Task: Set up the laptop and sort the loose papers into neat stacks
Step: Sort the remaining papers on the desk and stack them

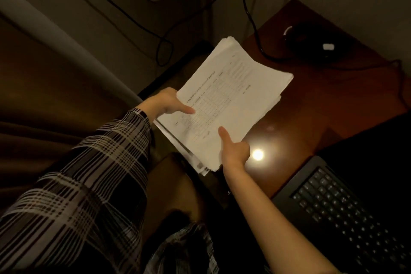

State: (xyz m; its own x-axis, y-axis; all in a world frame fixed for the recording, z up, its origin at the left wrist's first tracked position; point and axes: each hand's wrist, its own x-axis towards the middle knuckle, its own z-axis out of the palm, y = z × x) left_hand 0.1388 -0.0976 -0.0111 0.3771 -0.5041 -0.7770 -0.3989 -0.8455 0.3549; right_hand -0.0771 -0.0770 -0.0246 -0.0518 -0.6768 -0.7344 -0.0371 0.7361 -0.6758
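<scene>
Slightly fanned white paper stack [231, 104]

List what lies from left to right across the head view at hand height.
plaid sleeve → left hand → stack of papers → right hand → laptop keyboard

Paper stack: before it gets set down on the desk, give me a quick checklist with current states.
1. Left hand pinches the paper stack: ok.
2. Right hand pinches its near edge: ok.
3. Sheet edges aligned: not ok, lower sheets stick out.
4. Bare desk beside the stack: ok.
5. Laptop open, keyboard showing: ok.
6. Black cable clear of the landing spot: cannot tell.
</scene>
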